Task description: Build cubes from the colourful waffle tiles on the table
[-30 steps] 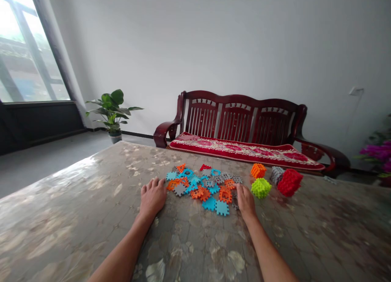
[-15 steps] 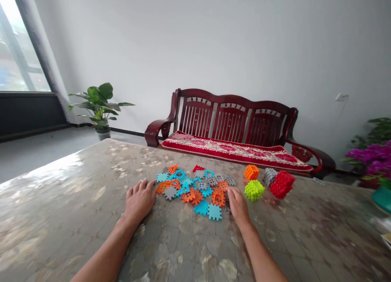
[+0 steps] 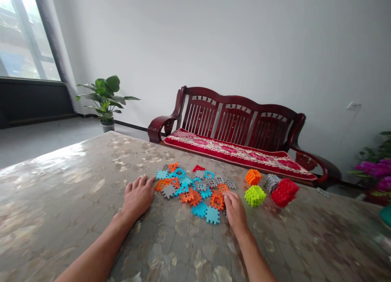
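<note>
Flat interlocking plastic tiles in blue, orange, grey and red lie in a loose pile on the table [image 3: 183,249]. My left hand [image 3: 139,194] rests palm down at the pile's left side, fingers stretched out, close to an orange tile [image 3: 161,185] and a grey tile [image 3: 168,191]. On the other side, my right hand [image 3: 236,210] lies with its fingertips beside an orange tile with a cut-out [image 3: 217,200]; whether they touch it I cannot tell. No tile shows in either hand. A light blue tile [image 3: 212,215] lies at the pile's near edge.
Right of the pile stand an orange block [image 3: 253,177], a yellow-green block [image 3: 255,196], a grey block [image 3: 272,183] and a red block [image 3: 284,192]. Behind the table is a wooden bench [image 3: 238,115] with a red cover. A potted plant [image 3: 106,98] stands at the back left.
The view has tilted and shifted slightly. My right hand has moved a little towards me along the pile's edge; my left hand stays beside the pile.
</note>
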The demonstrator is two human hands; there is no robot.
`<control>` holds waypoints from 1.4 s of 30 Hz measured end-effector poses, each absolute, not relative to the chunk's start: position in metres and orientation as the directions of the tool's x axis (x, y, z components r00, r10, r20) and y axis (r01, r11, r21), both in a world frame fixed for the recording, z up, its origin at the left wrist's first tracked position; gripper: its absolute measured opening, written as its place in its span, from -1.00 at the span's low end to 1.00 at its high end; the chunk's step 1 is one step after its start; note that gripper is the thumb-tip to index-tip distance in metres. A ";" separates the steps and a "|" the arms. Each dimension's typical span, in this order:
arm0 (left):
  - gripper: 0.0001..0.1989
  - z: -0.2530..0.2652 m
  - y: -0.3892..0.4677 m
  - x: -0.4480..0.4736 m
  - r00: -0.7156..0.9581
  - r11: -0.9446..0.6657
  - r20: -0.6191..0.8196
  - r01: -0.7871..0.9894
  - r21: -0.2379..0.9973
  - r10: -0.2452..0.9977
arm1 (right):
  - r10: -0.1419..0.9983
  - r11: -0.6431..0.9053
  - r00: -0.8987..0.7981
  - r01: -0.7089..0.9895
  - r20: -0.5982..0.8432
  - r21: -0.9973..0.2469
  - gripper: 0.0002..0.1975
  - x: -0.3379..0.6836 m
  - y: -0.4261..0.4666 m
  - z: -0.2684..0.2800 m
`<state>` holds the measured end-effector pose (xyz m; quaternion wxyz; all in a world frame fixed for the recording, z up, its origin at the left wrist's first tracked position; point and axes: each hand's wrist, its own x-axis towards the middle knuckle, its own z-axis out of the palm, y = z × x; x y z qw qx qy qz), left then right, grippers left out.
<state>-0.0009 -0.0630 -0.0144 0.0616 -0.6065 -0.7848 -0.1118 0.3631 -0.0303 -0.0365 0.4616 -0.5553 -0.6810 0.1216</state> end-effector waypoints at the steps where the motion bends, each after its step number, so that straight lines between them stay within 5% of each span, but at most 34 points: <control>1: -0.51 -0.014 -0.063 -0.001 -0.258 0.242 0.230 0.966 0.094 0.938 | 0.869 0.355 0.040 0.643 0.493 -0.678 -0.58 0.363 -0.031 -0.036; 16: -0.52 -0.016 -0.065 -0.001 -0.261 0.244 0.218 0.964 0.102 0.940 | 0.865 0.362 0.059 0.614 0.499 -0.701 -0.69 0.363 -0.034 -0.034; 29: -0.51 -0.007 -0.067 0.002 -0.254 0.241 0.197 0.967 0.086 0.947 | 0.810 0.400 -0.163 0.856 0.564 -0.328 -0.70 0.338 -0.055 -0.013; 42: -0.54 -0.004 -0.059 0.000 -0.242 0.227 0.149 0.968 0.110 0.959 | 0.941 0.212 -0.127 0.945 0.315 -0.251 -0.58 0.297 -0.052 0.008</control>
